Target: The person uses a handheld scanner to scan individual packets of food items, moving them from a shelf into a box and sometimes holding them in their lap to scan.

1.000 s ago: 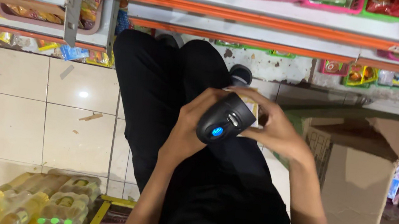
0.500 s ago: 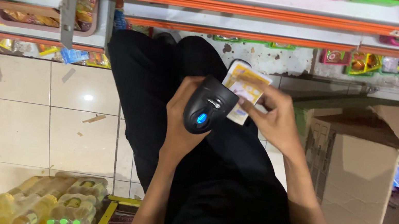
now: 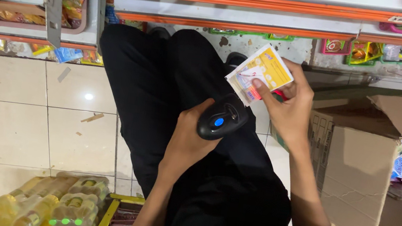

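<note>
My left hand (image 3: 187, 140) grips a black handheld barcode scanner (image 3: 222, 119) with a blue button on top, held over my lap in black trousers. The scanner's nose points up toward a small yellow and white sachet packet (image 3: 260, 73). My right hand (image 3: 288, 107) pinches that packet by its lower edge, thumb on its face, just above and right of the scanner. Scanner and packet nearly touch.
An open cardboard box (image 3: 361, 167) with several small packets inside stands at my right. Orange-edged shop shelves (image 3: 238, 0) with packaged goods run across the top. Shrink-wrapped bottles of cooking oil (image 3: 49, 207) lie at the lower left on the white tiled floor (image 3: 16, 118).
My right hand has lifted the packet out from behind the scanner and turned its face into view. The left hand with the scanner has dropped slightly and tilted toward the packet.
</note>
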